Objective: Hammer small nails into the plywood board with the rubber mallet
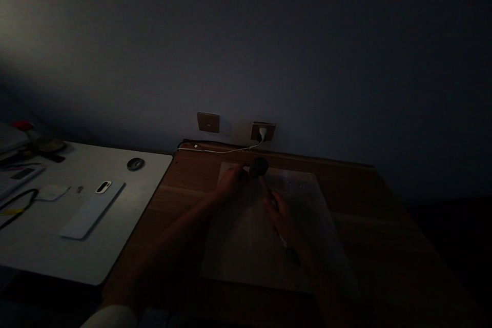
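My right hand [281, 215] is wrapped round the wooden handle of a hammer [265, 184]; the dark head points away from me and the handle's lower end sticks out below my hand. Under both hands lies a pale flat board [246, 246]. Near the board's far left corner is my left hand [231, 180], its fingers drawn together close beside the hammer head. Whatever those fingers hold, if anything, is lost in the dark. A few tiny shiny specks, too small to name, show on the board's far right part.
The board rests on a brown wooden table [365, 236] against the wall. To the left, a white table [111, 261] bears a phone [92, 210], a roll of tape [136, 164] and a red-topped bottle [36, 136]. A white cable [230, 151] runs to a wall socket [257, 130].
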### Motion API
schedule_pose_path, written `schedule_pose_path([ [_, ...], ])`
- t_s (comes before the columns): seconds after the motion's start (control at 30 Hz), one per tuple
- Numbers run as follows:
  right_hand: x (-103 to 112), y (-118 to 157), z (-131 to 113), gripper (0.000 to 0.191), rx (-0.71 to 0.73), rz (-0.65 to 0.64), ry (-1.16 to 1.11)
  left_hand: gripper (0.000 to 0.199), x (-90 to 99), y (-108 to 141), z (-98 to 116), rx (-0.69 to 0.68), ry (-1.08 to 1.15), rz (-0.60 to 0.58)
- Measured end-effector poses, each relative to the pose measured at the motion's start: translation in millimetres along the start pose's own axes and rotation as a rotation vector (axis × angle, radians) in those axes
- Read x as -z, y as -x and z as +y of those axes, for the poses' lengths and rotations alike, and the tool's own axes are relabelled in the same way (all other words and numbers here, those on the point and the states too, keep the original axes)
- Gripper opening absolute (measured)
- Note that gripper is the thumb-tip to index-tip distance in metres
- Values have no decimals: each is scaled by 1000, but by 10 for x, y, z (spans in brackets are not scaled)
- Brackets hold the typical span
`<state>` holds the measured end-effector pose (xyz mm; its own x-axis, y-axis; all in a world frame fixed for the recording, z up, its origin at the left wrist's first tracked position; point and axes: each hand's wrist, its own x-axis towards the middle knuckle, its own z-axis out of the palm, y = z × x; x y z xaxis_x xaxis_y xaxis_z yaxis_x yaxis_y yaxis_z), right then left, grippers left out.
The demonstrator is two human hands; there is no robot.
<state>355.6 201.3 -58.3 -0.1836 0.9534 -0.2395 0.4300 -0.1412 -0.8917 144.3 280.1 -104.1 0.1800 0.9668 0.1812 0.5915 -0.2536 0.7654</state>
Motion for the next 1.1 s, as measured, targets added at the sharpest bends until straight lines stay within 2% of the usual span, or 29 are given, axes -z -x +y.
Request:
schedule_pose_path([
  [0.17, -40, -13, 18, 50, -11, -10, 54, 58, -6, -6, 9, 28, -38, 5],
  [0.33, -58, -2, 37, 52, -8, 2, 33, 59, 9, -1, 14, 11, -66, 14],
  [0.4, -20, 24, 45, 54, -5, 4, 3, 57, 18, 43, 57, 21, -82, 40],
  [0.47, 47, 56, 66, 56, -12, 43, -61, 51, 11, 130, 155, -33, -163, 88],
  [0.53, 133, 87, 95, 59, -28, 106, -123, 41, -31, 259, 310, -252, -317, 63],
  [0.57, 179, 100, 109, 59, -40, 142, -136, 35, -69, 335, 403, -424, -401, 3],
  [0.63, 270, 126, 127, 57, -49, 187, -135, 23, -176, 495, 591, -788, -529, -196],
  [0.67, 312, 138, 131, 55, -46, 203, -129, 18, -239, 572, 675, -907, -576, -275],
  [0.73, 377, 165, 130, 51, -32, 221, -124, 11, -359, 699, 795, -1001, -651, -369],
  [0.83, 416, 205, 125, 47, -18, 229, -117, 16, -439, 766, 835, -1013, -675, -421],
  [0.93, 386, 233, 131, 45, -40, 212, -111, 15, -333, 648, 714, -984, -608, -389],
  [1.0, 343, 238, 137, 44, -47, 189, -128, 21, -179, 494, 558, -840, -499, -296],
  [1.1, 270, 232, 145, 46, -53, 167, -153, 22, 70, 249, 254, -419, -271, -61],
])
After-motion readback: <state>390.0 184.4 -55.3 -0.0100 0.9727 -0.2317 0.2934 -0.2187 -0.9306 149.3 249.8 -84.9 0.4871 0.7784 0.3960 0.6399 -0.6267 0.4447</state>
